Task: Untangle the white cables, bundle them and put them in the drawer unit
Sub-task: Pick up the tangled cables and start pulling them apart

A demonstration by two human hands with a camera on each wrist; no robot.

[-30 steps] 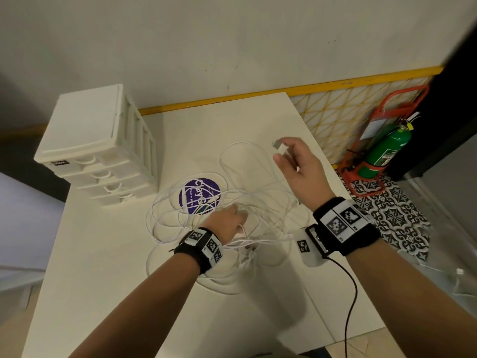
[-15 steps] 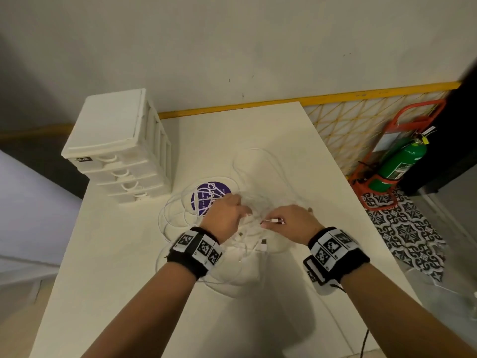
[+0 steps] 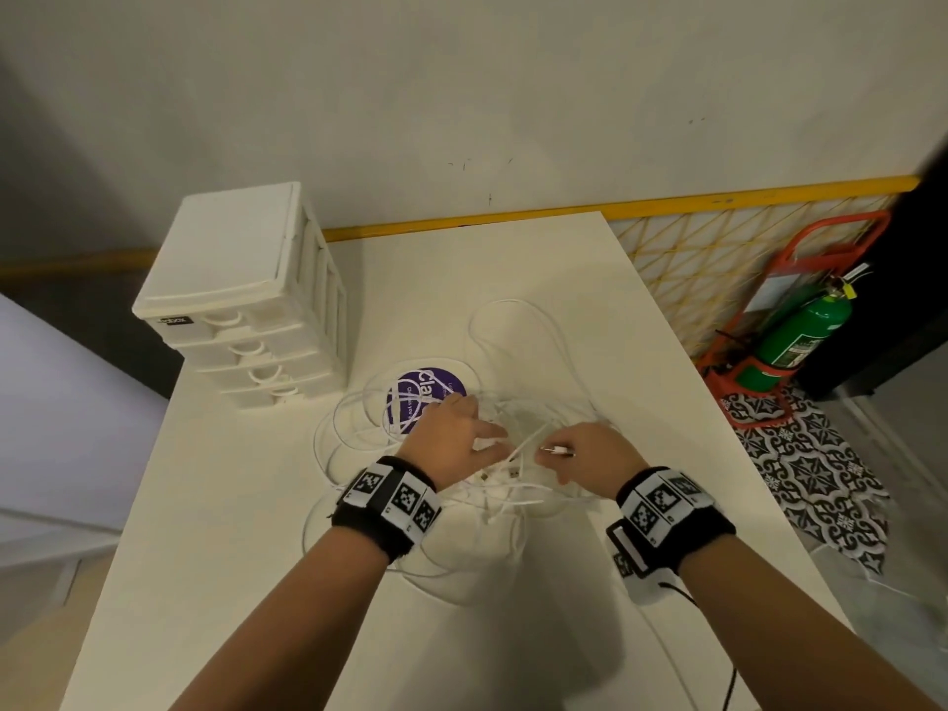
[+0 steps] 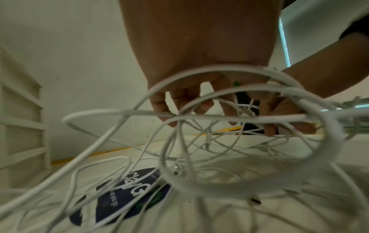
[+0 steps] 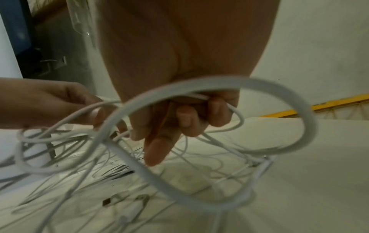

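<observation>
Two bare hands are seen low in the centre of the head view, each wrist wrapped in a black band with square black-and-white markers. The right hand (image 3: 590,451) is curled around thin white cable strands, its fingers (image 5: 186,118) folded over them in the right wrist view, and a small white connector (image 3: 556,450) is pinched at its fingertips. The left hand (image 3: 451,438) is laid over the pile with fingers spread downward among the loops; whether a strand is actually gripped cannot be told.

The white cables (image 3: 518,320) are spread as a loose tangle of smooth, round, rubbery loops on the matte white table (image 3: 205,556), in the middle of the frame, partly over a round purple sticker (image 3: 410,397) with white lettering. Metal plug ends are seen lying in the heap.

The drawer unit (image 3: 241,295), a boxy white plastic block with ribbed sides and arched drawer pulls, is placed at the upper left, near the tangle but apart from it, with all drawers closed.

At the right edge, a green fire extinguisher (image 3: 800,336) is held in a red stand on patterned floor tiles.
</observation>
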